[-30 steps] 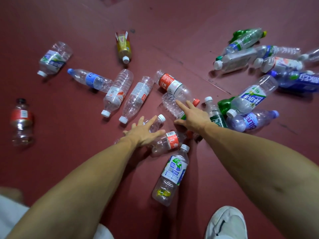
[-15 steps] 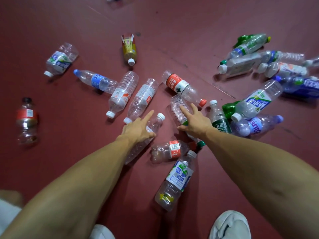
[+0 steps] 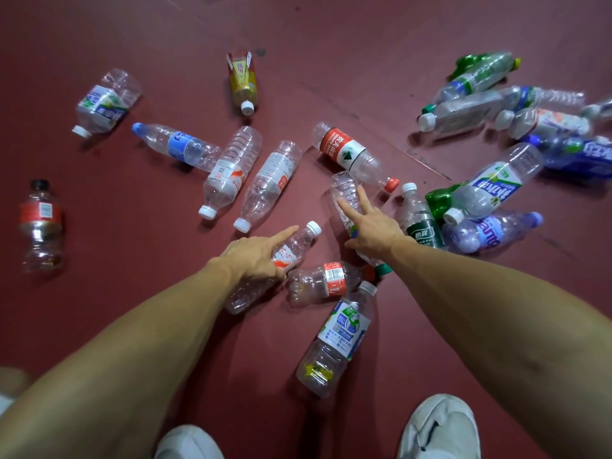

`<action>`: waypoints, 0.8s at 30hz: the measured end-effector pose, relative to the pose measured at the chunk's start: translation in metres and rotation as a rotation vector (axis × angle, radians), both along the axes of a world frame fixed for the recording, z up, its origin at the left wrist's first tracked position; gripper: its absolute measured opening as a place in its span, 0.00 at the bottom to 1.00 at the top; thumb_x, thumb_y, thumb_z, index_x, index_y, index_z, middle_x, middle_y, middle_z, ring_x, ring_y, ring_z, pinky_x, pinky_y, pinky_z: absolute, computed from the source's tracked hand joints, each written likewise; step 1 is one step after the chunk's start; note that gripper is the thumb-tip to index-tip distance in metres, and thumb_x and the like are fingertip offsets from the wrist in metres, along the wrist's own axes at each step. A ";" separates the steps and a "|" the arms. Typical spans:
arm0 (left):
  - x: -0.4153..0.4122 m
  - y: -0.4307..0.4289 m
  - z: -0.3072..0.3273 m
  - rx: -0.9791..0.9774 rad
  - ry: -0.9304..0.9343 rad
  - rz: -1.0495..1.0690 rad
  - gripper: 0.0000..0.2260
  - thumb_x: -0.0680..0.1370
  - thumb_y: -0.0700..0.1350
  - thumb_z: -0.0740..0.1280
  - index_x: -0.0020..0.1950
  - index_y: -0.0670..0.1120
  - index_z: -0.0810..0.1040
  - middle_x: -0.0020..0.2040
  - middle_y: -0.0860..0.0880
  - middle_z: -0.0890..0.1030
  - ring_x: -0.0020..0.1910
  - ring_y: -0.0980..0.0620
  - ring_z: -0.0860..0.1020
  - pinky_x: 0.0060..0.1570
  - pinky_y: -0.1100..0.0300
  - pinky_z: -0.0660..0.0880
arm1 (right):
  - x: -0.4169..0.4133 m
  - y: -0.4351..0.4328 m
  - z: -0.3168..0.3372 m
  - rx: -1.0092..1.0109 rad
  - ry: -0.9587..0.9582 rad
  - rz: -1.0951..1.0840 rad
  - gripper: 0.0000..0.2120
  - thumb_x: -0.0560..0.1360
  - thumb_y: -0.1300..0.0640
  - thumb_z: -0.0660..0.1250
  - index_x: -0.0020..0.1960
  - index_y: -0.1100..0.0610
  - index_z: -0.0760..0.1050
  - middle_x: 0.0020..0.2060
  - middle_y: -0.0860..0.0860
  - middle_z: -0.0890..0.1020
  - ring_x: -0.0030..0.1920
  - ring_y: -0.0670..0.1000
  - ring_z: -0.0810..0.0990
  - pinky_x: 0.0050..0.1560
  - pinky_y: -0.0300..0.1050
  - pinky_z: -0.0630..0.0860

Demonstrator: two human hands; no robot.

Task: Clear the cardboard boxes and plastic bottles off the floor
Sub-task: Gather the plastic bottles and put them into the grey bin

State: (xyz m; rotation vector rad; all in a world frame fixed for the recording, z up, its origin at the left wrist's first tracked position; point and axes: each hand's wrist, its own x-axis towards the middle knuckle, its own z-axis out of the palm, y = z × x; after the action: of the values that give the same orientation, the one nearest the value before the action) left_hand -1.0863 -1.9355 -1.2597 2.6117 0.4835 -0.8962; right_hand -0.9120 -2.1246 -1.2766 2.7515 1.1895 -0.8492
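Observation:
Many empty plastic bottles lie on the dark red floor (image 3: 331, 61); no cardboard box is in view. My left hand (image 3: 255, 256) lies over a clear white-capped bottle (image 3: 299, 241), index finger straight along it and thumb against its side. My right hand (image 3: 371, 226) rests with straight, spread fingers on a ribbed clear bottle (image 3: 342, 193) with a green cap. Between my hands lies a short red-label bottle (image 3: 324, 281). A blue-and-green-label bottle (image 3: 341, 332) lies nearer my feet.
A cluster of bottles (image 3: 490, 187) is piled at the right. Two clear bottles (image 3: 231, 167) and a blue-label one (image 3: 178, 145) lie left of centre, a yellow one (image 3: 243, 81) at the back, a dark-capped one (image 3: 41, 223) far left. My white shoes (image 3: 440, 429) are below.
My left hand slid forward along the white-capped bottle and drew its fingers together, thumb now at the bottle's side. My right hand stays spread on the ribbed bottle. The camera shifted slightly.

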 end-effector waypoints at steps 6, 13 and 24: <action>0.004 0.000 -0.003 0.083 -0.137 0.051 0.45 0.74 0.58 0.69 0.79 0.67 0.40 0.63 0.47 0.79 0.60 0.41 0.78 0.54 0.49 0.74 | 0.002 0.001 0.003 0.048 0.034 -0.053 0.46 0.76 0.60 0.69 0.81 0.39 0.43 0.80 0.49 0.34 0.71 0.59 0.69 0.59 0.52 0.76; 0.028 -0.003 0.050 0.074 -0.273 0.173 0.41 0.76 0.61 0.68 0.79 0.68 0.43 0.67 0.46 0.77 0.63 0.38 0.77 0.58 0.47 0.74 | 0.019 -0.006 0.059 0.137 0.024 -0.175 0.40 0.78 0.54 0.67 0.82 0.42 0.46 0.81 0.49 0.38 0.72 0.60 0.69 0.63 0.52 0.72; 0.063 -0.040 0.349 0.035 -0.287 0.189 0.36 0.77 0.63 0.67 0.79 0.67 0.49 0.63 0.47 0.80 0.63 0.41 0.77 0.58 0.50 0.73 | 0.023 -0.028 0.364 0.173 0.083 -0.294 0.42 0.78 0.50 0.70 0.82 0.44 0.47 0.81 0.48 0.38 0.73 0.58 0.68 0.65 0.54 0.73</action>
State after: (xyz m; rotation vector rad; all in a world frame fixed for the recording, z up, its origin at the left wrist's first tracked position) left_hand -1.0237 -1.9756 -0.9107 2.6127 0.6566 -0.4480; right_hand -0.8888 -2.1524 -0.9131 3.1147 0.9220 -0.9329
